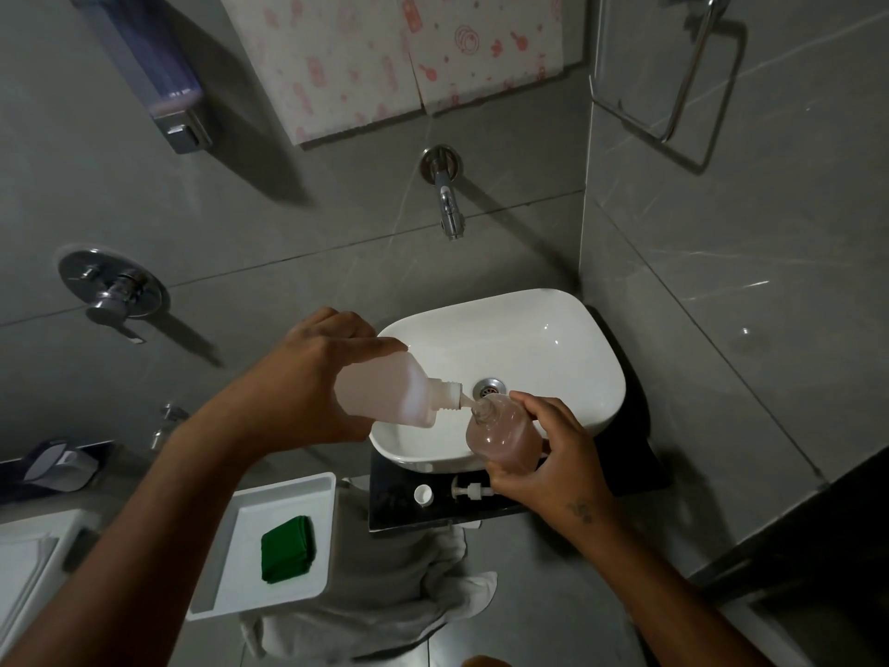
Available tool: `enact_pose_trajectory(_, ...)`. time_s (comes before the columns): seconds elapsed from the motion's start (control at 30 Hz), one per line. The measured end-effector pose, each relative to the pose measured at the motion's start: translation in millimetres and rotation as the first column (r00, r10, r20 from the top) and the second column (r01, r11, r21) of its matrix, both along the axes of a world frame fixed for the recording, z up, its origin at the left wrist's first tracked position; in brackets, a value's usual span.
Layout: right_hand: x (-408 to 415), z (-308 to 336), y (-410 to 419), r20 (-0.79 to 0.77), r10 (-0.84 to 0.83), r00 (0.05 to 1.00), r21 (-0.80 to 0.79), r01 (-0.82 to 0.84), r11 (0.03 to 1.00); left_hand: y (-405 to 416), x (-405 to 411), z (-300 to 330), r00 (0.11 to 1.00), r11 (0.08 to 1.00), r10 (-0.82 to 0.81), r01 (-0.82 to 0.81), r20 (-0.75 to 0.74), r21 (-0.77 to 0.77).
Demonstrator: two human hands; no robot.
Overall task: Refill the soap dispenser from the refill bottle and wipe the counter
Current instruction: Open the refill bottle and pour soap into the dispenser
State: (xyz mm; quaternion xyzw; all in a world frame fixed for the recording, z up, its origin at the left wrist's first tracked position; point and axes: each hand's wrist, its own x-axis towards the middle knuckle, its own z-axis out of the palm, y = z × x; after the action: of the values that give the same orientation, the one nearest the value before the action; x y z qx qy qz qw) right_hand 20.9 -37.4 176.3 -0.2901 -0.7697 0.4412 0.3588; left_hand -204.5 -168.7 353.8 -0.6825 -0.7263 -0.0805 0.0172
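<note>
The refill was under way: the pour itself was the step in hand, done over the white basin (567,329) so that spills would fall inside it. The left hand (308,377) was clamped round the body of the pale, translucent refill bottle (385,392), tipped so its threaded neck pointed down and rightward, its nozzle meeting the open mouth of the soap dispenser (505,435). The right hand (553,454) was closed round that clear dispenser, holding it tilted just above the basin's near rim; pinkish-brown soap showed through its wall, seemingly well up. Next, I judged, the bottle would need righting before overflow. Below the right hand, on the dark counter (399,517), lay the pump head (469,491) and a small white cap (423,495). Below the left forearm, a folded green cloth (287,548) waited in a white tray (284,493).
</note>
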Motion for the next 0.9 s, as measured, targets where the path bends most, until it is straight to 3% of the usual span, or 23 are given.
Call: enact_pose_trajectory(0.9, -5.4, -9.9, 4.0, 0.004, 0.006, 1.000, -0.010, -0.006, 1.000, 3.2, 1.7, 5.9, 1.000, 1.000, 0.010, -0.010, 0.003, -0.021)
